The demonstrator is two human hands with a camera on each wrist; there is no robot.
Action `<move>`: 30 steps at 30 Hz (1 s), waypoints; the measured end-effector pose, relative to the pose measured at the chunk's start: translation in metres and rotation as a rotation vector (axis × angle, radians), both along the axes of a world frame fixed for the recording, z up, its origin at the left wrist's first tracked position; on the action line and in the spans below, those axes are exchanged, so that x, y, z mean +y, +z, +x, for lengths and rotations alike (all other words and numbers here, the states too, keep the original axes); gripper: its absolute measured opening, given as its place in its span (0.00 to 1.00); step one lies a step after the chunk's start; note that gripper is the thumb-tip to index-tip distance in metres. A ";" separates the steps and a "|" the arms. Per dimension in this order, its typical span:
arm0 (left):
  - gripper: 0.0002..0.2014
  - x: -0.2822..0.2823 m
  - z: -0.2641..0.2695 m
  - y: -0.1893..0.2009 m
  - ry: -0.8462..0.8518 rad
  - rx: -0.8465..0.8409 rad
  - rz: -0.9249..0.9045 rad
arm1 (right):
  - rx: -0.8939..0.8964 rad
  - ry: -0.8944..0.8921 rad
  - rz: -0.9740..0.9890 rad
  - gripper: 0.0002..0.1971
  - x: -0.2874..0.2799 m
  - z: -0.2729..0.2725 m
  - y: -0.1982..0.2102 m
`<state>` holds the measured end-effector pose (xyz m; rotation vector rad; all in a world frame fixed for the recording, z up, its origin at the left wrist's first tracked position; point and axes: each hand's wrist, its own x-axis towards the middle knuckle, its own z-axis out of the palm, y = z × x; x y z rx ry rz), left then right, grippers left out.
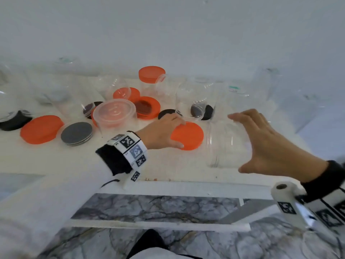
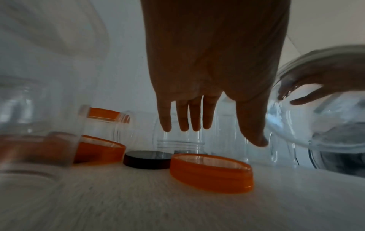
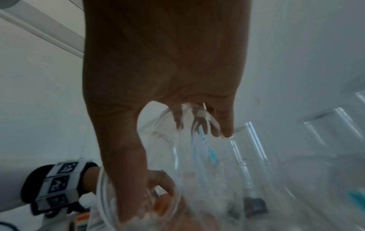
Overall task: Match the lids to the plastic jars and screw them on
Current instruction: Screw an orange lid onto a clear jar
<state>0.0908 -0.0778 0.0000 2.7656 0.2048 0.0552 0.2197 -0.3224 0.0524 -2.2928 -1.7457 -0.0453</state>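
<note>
A large orange lid (image 1: 190,136) (image 2: 211,171) lies flat on the white table (image 1: 74,161). My left hand (image 1: 182,134) (image 2: 221,136) hovers just over its left side. The fingers are straight, and the thumb and forefinger straddle the rim; the left wrist view shows a gap between fingertips and lid. Right of the lid, a big clear plastic jar (image 1: 222,146) (image 2: 326,125) (image 3: 197,171) is tipped on its side, its threaded mouth towards the table's front edge. My right hand (image 1: 237,143) (image 3: 177,176) grips its body, thumb near me and fingers over the far side.
Left of the hands lie another orange lid (image 1: 42,128), a grey lid (image 1: 77,133) and a clear tub (image 1: 114,113). Behind are an upturned orange lid (image 1: 147,107), black lids (image 1: 166,114) (image 2: 148,159), an orange-capped jar (image 1: 151,75) and several clear jars. The table's front edge (image 1: 186,184) is near.
</note>
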 end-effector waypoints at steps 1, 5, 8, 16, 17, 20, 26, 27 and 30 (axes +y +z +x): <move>0.36 0.001 0.009 -0.002 -0.011 0.076 0.008 | 0.015 -0.017 -0.019 0.57 -0.004 0.001 -0.002; 0.42 0.002 0.034 -0.011 -0.026 0.251 0.040 | 0.087 -0.066 -0.010 0.56 -0.010 0.000 -0.010; 0.46 0.002 0.040 -0.016 -0.018 0.295 0.061 | 0.164 -0.102 -0.018 0.54 -0.011 0.002 -0.019; 0.47 0.004 0.038 -0.013 0.031 0.312 0.087 | 0.359 -0.179 -0.014 0.50 -0.005 0.013 -0.038; 0.46 0.003 0.037 -0.012 0.027 0.315 0.092 | 0.388 -0.182 -0.009 0.50 -0.004 0.014 -0.040; 0.46 0.003 0.035 -0.011 0.014 0.330 0.109 | 0.445 -0.189 0.002 0.49 0.001 0.018 -0.044; 0.47 0.006 0.026 -0.004 0.036 0.400 0.079 | 0.535 -0.188 0.004 0.50 0.009 0.029 -0.050; 0.47 0.006 0.024 -0.002 0.045 0.398 0.066 | 0.561 -0.184 -0.001 0.50 0.010 0.031 -0.051; 0.47 0.008 0.017 0.002 0.071 0.345 0.034 | 0.625 -0.158 -0.053 0.49 0.012 0.035 -0.052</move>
